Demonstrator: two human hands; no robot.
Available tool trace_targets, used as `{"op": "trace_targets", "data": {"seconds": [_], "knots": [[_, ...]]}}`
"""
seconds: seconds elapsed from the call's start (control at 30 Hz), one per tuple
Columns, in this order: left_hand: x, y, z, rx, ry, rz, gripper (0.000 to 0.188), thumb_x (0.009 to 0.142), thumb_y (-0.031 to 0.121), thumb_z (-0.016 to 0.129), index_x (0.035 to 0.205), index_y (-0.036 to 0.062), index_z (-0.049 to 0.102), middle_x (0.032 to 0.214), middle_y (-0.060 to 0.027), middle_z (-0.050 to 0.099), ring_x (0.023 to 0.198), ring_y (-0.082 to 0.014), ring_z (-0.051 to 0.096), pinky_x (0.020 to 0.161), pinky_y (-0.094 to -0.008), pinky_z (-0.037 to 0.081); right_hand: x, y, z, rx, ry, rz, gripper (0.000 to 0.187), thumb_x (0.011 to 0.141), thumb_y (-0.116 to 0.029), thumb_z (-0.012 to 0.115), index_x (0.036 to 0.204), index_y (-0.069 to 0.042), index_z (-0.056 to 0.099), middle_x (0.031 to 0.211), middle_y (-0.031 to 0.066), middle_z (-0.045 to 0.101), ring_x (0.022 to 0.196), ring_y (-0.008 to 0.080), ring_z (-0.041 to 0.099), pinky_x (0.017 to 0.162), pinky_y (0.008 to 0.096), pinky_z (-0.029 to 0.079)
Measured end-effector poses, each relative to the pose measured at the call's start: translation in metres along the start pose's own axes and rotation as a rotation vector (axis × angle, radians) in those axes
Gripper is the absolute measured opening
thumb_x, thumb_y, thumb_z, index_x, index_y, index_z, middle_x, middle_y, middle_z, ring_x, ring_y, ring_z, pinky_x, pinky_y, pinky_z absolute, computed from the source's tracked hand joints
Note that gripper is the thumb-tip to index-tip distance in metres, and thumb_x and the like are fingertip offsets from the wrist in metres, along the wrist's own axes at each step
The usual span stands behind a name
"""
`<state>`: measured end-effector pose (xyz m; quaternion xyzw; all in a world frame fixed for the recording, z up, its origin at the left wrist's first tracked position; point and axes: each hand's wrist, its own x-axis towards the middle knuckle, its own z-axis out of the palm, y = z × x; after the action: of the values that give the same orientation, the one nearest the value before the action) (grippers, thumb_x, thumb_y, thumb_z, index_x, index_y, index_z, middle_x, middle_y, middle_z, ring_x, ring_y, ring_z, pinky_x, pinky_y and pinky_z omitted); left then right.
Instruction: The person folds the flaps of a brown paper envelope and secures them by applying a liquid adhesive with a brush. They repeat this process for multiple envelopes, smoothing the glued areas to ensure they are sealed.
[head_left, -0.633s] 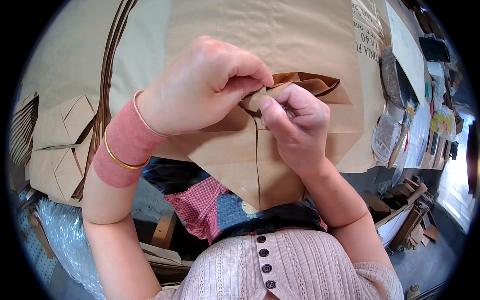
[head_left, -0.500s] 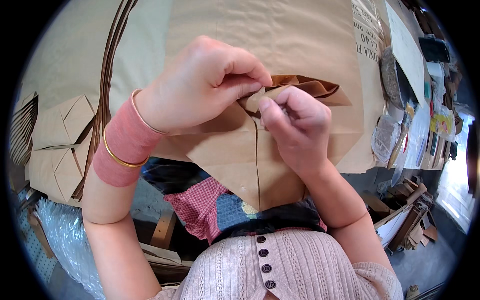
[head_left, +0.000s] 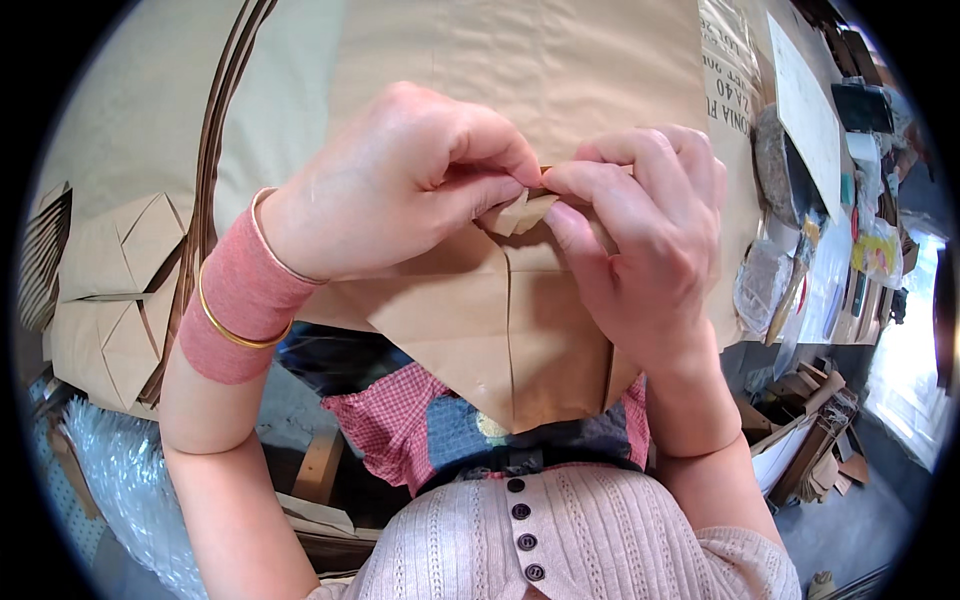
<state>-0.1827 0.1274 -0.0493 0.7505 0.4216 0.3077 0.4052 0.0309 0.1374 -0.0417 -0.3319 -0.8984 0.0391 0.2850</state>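
Observation:
A brown paper bag lies before me, its folded end pointing toward my body over the table's front edge. My left hand pinches a small crumpled flap of the bag's paper between thumb and forefinger. From the other side my right hand grips the same flap, thumb below and forefinger above, its fingertips almost meeting the left ones. The bag's far part is mostly hidden behind my hands.
Folded paper bags are stacked at the left, beside upright brown sheet edges. At the right lie a dark rounded bowl, a white board and clear plastic bags. Cardboard scraps fill a box below.
My right hand has opened out from a tight curl and shifted up and right, its forefinger now beside my left fingertips. The flap between them is more crumpled.

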Motion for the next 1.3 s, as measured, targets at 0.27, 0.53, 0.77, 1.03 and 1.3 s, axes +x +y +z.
{"op": "trace_targets", "data": {"seconds": [0.27,0.53,0.77,1.03,1.3], "knots": [[0.002,-0.002,0.0,0.138,0.02,0.134,0.01,0.083,-0.005,0.068,0.091,0.0001,0.069,0.076,-0.0094,0.067,0.068,-0.0177,0.065,0.062,-0.0273,0.051,0.002,-0.001,0.007,0.053,-0.006,-0.004,0.01,0.07,-0.009,0.071,0.08,-0.009,0.068,0.084,0.0045,0.062,0.081,0.0251,0.054,0.074,0.0357,0.039],[0.002,-0.004,0.002,0.153,0.044,0.16,0.012,0.08,-0.005,0.067,0.09,0.001,0.069,0.076,-0.0106,0.067,0.069,-0.0232,0.066,0.063,-0.0303,0.052,-0.002,-0.005,0.013,0.042,0.035,0.044,0.003,0.076,-0.012,0.065,0.076,-0.01,0.064,0.081,0.0027,0.059,0.08,0.0246,0.053,0.076,0.0378,0.038],[0.004,-0.005,0.0,0.211,0.021,0.195,0.011,0.081,-0.005,0.066,0.089,0.0015,0.068,0.074,-0.0109,0.065,0.066,-0.0259,0.064,0.061,-0.0317,0.05,-0.003,-0.003,0.017,0.081,0.049,0.049,0.004,0.075,-0.011,0.065,0.077,-0.009,0.064,0.082,0.0031,0.059,0.078,0.0245,0.053,0.076,0.0379,0.038],[0.003,-0.007,0.006,0.184,0.081,0.187,0.01,0.081,-0.006,0.063,0.087,0.0012,0.065,0.073,-0.0117,0.063,0.064,-0.0264,0.062,0.06,-0.0319,0.049,-0.011,0.006,0.028,0.073,0.159,-0.105,0.012,0.072,-0.012,0.067,0.083,-0.01,0.062,0.083,0.0014,0.057,0.075,0.0221,0.051,0.073,0.037,0.037],[0.004,-0.005,0.006,0.143,0.073,0.167,0.011,0.081,-0.008,0.062,0.087,0.0001,0.066,0.073,-0.0117,0.063,0.064,-0.0232,0.062,0.06,-0.0295,0.049,-0.014,0.01,0.031,0.047,0.229,-0.166,0.016,0.07,-0.011,0.069,0.085,-0.012,0.063,0.084,0.0,0.059,0.072,0.0201,0.054,0.072,0.0351,0.037]]}}
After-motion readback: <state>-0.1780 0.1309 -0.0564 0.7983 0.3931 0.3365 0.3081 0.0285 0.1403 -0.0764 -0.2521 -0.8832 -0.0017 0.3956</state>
